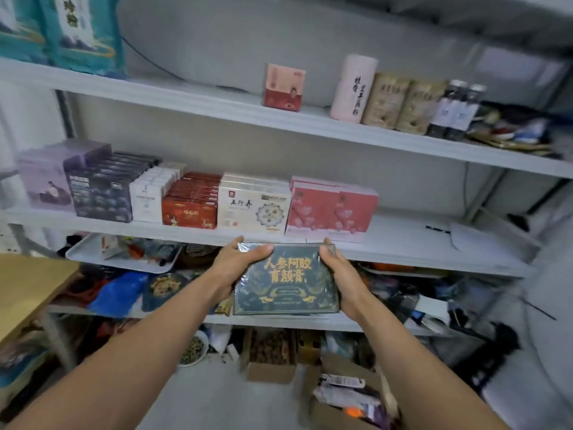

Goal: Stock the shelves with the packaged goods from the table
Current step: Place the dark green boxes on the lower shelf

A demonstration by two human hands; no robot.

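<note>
Glossy wrap, matt shelving

The dark green box [285, 279] wears shiny clear plastic film (glints at its far left corner). The white shelf [403, 240] looks smooth and matt, the left bench [28, 283] pale wood-grained, and the floor carton [269, 372] plain brown cardboard.

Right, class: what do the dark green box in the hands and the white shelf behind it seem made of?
The dark green box: likely cardboard in clear glossy film; glare and wrinkles show near its top edge. The white shelf: probably painted metal, smooth, matte; coated board is possible.
</note>
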